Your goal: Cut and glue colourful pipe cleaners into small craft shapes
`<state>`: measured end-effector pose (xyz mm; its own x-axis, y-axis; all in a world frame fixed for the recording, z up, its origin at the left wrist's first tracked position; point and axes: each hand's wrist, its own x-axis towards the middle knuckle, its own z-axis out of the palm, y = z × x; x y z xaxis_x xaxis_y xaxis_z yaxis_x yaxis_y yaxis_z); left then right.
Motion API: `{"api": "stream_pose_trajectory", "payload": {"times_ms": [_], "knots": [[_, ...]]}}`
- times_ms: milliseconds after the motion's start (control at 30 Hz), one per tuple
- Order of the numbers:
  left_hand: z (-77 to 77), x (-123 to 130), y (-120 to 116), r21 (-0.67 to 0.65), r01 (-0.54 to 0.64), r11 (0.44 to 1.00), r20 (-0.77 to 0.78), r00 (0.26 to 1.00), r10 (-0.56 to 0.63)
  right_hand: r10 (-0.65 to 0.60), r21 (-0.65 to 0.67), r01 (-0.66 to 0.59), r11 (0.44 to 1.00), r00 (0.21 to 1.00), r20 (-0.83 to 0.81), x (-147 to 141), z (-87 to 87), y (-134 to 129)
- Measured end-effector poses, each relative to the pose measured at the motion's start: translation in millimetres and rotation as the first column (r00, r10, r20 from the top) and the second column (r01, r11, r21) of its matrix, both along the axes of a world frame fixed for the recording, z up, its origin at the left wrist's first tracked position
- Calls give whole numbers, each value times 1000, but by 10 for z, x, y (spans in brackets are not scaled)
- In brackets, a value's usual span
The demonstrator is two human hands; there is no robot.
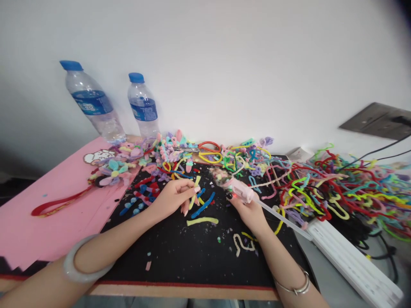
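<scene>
Near the middle of the black mat, my left hand (176,194) is closed, with a short yellow pipe cleaner (193,200) pinched between thumb and fingers. To its right, my right hand (248,213) is wrapped round a pink hot glue gun (241,191) with a small red light. The gun's front end points up and left, is blurred, and looks caked with bits. A long whitish stick (282,217) runs from its back toward the right. Below my left hand lie a blue pipe cleaner piece (203,205) and another yellow piece (202,221).
Scissors (210,152) with red and yellow handles lie among pipe cleaner pieces at the back. Two water bottles (143,109) stand left. A tangle of pipe cleaners (334,184) and a white power strip (353,261) are right. Pink paper (58,214) covers the left side.
</scene>
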<state>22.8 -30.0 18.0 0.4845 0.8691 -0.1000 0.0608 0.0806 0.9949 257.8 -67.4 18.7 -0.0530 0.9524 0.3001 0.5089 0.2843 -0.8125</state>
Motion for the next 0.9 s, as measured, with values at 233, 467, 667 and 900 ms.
{"api": "stream_pose_trajectory", "payload": {"times_ms": [233,467,667,900], "knots": [[-30,-1,-15,-12,36,999,17,999,-35,147,16,-147,989,989,-4,-44,-63,-31],[-44,-8,-14,-10,32,999,24,999,-32,167,23,-167,986,986,24,-48,-77,-15],[-30,-7,-14,-3,41,999,22,999,-41,163,14,-164,986,986,35,-49,-63,-17],[-17,-8,-16,0,41,999,21,999,-41,117,13,-118,993,991,66,-36,-72,-28]]}}
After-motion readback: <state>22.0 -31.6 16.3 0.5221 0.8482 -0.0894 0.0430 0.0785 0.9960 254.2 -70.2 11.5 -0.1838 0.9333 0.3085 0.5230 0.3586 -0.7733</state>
